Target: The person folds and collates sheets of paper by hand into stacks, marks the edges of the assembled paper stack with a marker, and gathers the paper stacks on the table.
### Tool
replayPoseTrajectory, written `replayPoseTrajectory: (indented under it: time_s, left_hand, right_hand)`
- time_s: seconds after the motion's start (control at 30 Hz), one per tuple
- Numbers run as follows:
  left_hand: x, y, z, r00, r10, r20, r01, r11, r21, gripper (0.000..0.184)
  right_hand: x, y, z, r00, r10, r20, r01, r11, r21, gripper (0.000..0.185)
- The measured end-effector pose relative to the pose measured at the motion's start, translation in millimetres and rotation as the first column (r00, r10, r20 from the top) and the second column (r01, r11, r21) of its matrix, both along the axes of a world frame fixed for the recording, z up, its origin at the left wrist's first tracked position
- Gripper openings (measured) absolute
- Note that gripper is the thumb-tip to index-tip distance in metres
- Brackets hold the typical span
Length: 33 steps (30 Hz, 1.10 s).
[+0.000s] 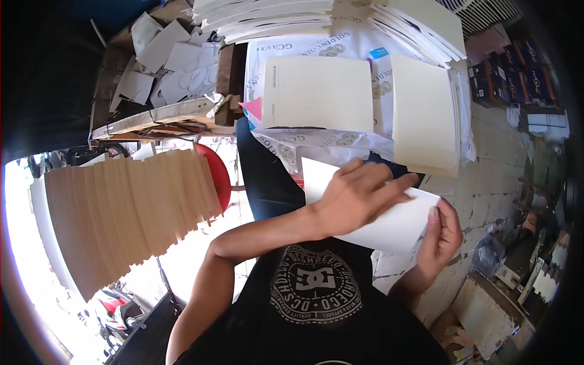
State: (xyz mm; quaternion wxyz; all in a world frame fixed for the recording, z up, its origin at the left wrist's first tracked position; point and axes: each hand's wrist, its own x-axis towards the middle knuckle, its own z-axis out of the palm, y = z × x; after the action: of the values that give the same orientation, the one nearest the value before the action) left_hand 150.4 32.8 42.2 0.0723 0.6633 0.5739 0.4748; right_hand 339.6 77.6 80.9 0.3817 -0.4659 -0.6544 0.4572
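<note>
White paper (389, 231) looks light, bendy, likely creases easily; best held by edges. Right hand (442, 238) pinches its right end; left hand (351, 199) lies across, grip unclear.

Part of the white sheet (392, 232) is covered by the left hand (356, 196), and its underside is hidden at the right hand (443, 237). The fine print (274, 76) on the cream sheet (322, 97) is too small to be read. The upper stack (267, 18) is cut off by the top edge, the shirt (389, 322) by the bottom; the motorcycle (117, 304) is partly blocked by the brown stack (128, 213).
</note>
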Motion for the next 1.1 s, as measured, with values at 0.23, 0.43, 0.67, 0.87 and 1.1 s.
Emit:
replayPoseTrajectory:
  time_s: [0.23,0.43,0.67,0.87,1.1]
  left_hand:
    - [-3,-21,-19,0.979,0.173,0.105,-0.186,0.975,0.125,0.037]
    - [-5,-26,-20,0.959,0.106,0.264,-0.147,0.979,0.14,0.035]
    - [-99,-25,-22,0.923,0.28,0.265,-0.349,0.898,0.269,0.019]
    - [-330,-65,-112,0.102,0.994,-0.049,-0.977,0.109,0.182,0.032]
    - [-165,-35,-2,0.117,-0.075,0.99,0.246,0.968,0.045,0.077]
  right_hand:
    - [-46,-9,-25,0.959,0.176,-0.221,-0.21,0.968,-0.137,0.016]
    - [-55,-8,-28,0.938,0.238,-0.253,-0.28,0.949,-0.146,0.008]
    - [11,32,-10,0.995,0.054,0.089,-0.07,0.979,0.19,0.014]
    - [130,69,35,0.953,-0.067,-0.295,0.17,0.925,0.341,0.02]
    - [9,75,-4,0.871,0.25,-0.423,-0.015,0.873,0.487,0.021]
